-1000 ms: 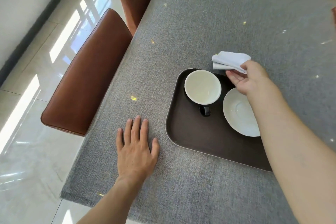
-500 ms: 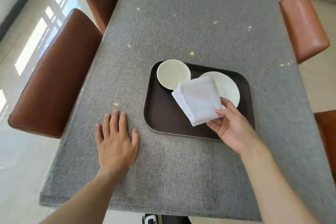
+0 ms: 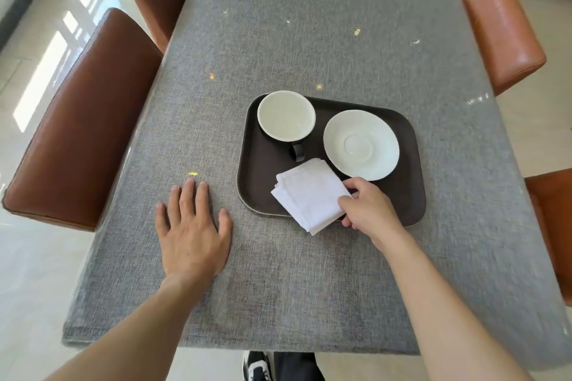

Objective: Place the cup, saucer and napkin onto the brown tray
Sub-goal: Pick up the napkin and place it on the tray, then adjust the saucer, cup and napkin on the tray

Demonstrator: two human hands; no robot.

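Grey table [image 3: 309, 25], brown chairs [image 3: 86, 120], glossy floor [image 3: 31, 272]

White cup [image 3: 286, 115], saucer [image 3: 361, 144], folded napkin [image 3: 309, 199] on brown tray [image 3: 408, 189].

no legible text, seemingly no labels

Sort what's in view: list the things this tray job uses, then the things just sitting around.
Job: cup, saucer, napkin held by right hand, all on the brown tray.

Bystanders: left hand resting flat on the grey tablecloth; brown chairs around the table.
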